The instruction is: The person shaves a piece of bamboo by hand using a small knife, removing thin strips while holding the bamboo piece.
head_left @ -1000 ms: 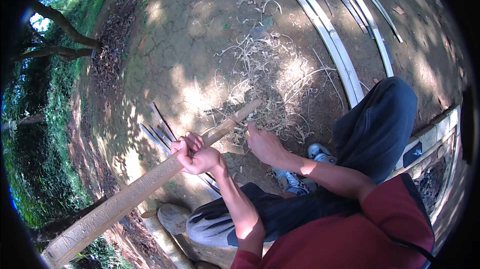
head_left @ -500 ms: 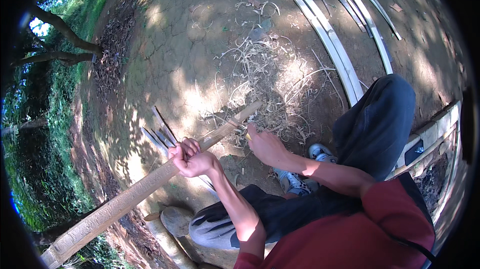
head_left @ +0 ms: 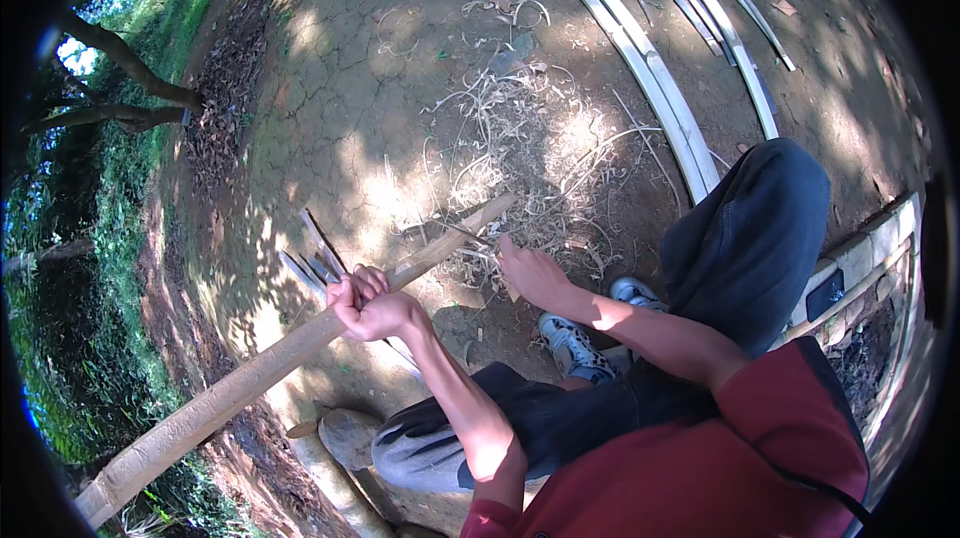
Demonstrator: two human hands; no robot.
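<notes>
A long, pale wooden pole (head_left: 230, 383) runs slantwise from the lower left to a narrower end over the ground in the middle. My left hand (head_left: 367, 306) is closed on it partway along, fingers curled. In my right hand (head_left: 535, 276) is a knife, closed in the fingers, and the knife's thin blade (head_left: 470, 235) lies against the pole near its far end. The grip hides most of the handle. Curly wood shavings (head_left: 520, 128) are heaped on the dirt beyond that end.
Long split strips (head_left: 640, 58) lie at the upper right. Shorter slats (head_left: 322, 248) lie left of my left hand. By my bent knees are a log (head_left: 335, 483) and a low block edging (head_left: 850, 273) with a dark flat rectangular object (head_left: 826, 292) on it. Trees (head_left: 130, 58) stand far left.
The knife and my right hand have shifted slightly, and the blade's angle on the pole has changed. My left hand keeps its grip; the pole has moved slightly to the left.
</notes>
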